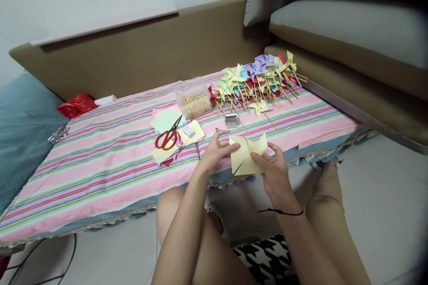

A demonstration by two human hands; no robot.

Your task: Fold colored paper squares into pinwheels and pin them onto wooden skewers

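A pale yellow paper square (245, 164), slit inward from its corners, is held between my two hands near the front edge of the striped cloth. My left hand (216, 150) pinches its left side, thumb on top. On the right side, my right hand (272, 164) grips the sheet with the thumb in front and fingers behind. Just beyond the paper lies a small open grey box (232, 120). To the left, red-handled scissors (167, 139) rest on stacked coloured paper (163, 120), beside a small white box (189, 131).
A clear plastic container (193, 98) holds many thin sticks. Behind it to the right, finished paper pinwheels (256, 71) lie heaped, with a single yellow pinwheel (261, 108) in front. A red plastic bag (77, 105) sits far left. Sofa cushions (344, 31) are stacked at right.
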